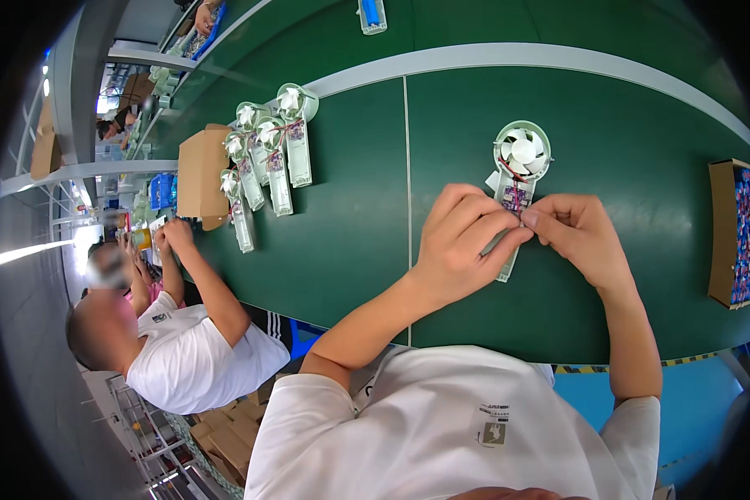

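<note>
In front of me lies an opened handheld fan with a round pale-green head, white blades [522,151] and a long narrow handle shell [507,268]. A small purple circuit board [515,197] sits in the handle, with red and dark wires [522,188] running over it. My left hand [467,242] comes from the left, its fingers curled and closed at the board's lower end. Opposite it, my right hand [579,237] pinches with thumb and forefinger at the same spot. The wires run down to both fingertips, which partly hide their ends and cover part of the handle.
Several similar opened fans [272,154] lie left on the green table [350,258], beside a cardboard box [202,173]. An open box of small blue-and-red parts [746,237] stands far right. A white-shirted co-worker [204,358] works at left. Another handle shell [373,17] lies beyond the pale strip.
</note>
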A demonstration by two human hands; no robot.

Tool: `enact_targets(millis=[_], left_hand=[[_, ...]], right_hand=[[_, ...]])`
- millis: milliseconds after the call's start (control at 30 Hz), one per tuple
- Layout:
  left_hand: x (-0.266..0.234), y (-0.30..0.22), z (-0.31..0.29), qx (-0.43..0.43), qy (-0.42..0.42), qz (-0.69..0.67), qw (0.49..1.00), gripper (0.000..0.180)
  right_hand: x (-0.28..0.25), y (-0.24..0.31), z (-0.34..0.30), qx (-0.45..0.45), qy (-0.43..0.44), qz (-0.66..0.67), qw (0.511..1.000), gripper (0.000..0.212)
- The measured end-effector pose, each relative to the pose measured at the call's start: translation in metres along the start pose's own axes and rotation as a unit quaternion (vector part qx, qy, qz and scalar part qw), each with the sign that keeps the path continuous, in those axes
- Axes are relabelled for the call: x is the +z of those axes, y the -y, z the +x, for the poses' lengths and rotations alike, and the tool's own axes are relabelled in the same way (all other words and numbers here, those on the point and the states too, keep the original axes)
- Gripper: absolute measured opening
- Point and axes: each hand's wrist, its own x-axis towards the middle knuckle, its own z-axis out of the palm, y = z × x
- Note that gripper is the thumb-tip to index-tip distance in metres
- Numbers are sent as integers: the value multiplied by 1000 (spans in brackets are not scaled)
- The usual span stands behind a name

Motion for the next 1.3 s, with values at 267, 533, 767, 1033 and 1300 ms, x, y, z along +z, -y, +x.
enact_targets(millis=[267,533,767,1033,1300], left_hand=[[0,4,-3,-33,0,-17,999,21],[-1,0,-1,-73,19,-63,995,24],[-14,-2,3,-363,133,-111,916,38],[-6,-4,-3,-404,157,-205,878,28],[-2,0,-10,-392,143,-206,885,23]], right_hand=[[5,5,4,63,-5,66,996,19],[4,1,3,68,-55,122,989,12],[6,4,6,30,-94,16,995,13],[20,-3,9,-93,-158,-94,979,9],[27,-11,10,-204,-192,-220,934,7]])
